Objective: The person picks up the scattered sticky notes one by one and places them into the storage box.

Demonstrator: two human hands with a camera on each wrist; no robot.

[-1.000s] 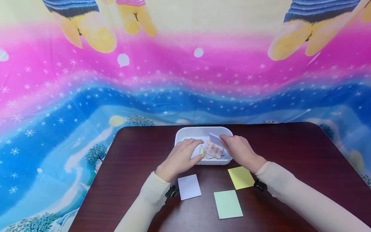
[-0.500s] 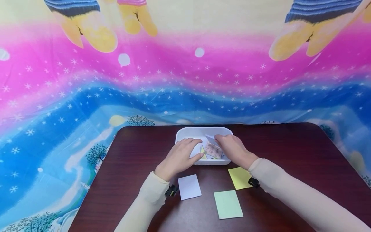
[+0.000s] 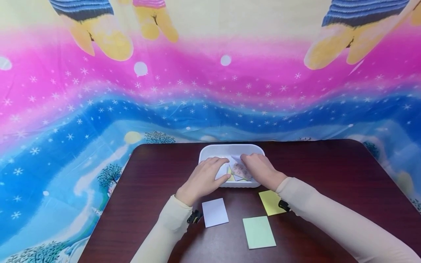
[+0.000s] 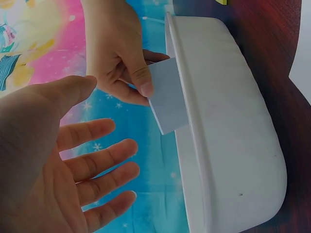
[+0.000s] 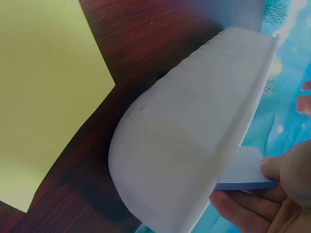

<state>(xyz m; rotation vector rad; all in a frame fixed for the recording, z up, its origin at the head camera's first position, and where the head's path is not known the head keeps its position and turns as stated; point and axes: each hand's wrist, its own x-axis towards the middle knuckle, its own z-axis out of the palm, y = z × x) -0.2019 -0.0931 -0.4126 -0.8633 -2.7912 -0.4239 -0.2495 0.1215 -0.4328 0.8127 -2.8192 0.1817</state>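
Note:
My right hand (image 3: pixel 260 168) reaches over the right side of a white plastic tray (image 3: pixel 215 149) and pinches a pale lavender sticky-note pad (image 4: pixel 167 97) between thumb and fingers. In the right wrist view the pad's lower part dips behind the tray's rim. Over the left side of the tray, my left hand (image 3: pixel 204 179) holds nothing, its fingers spread and relaxed in the left wrist view. Inside the tray lies a pink patterned piece (image 3: pixel 239 171), partly hidden by the right hand. Beneath it shows the edge of a yellow piece (image 3: pixel 231 176).
In front of the tray on the dark wooden table (image 3: pixel 158 168) lie a lavender pad (image 3: pixel 215 212), a pale green pad (image 3: pixel 259 232) and a yellow pad (image 3: pixel 270 202) partly under the right wrist. A colourful printed cloth (image 3: pixel 197 84) hangs behind the table.
My right hand has moved left and slightly lower over the tray with the lavender pad, now covering more of the pink patterned piece. My left hand has stayed nearly still.

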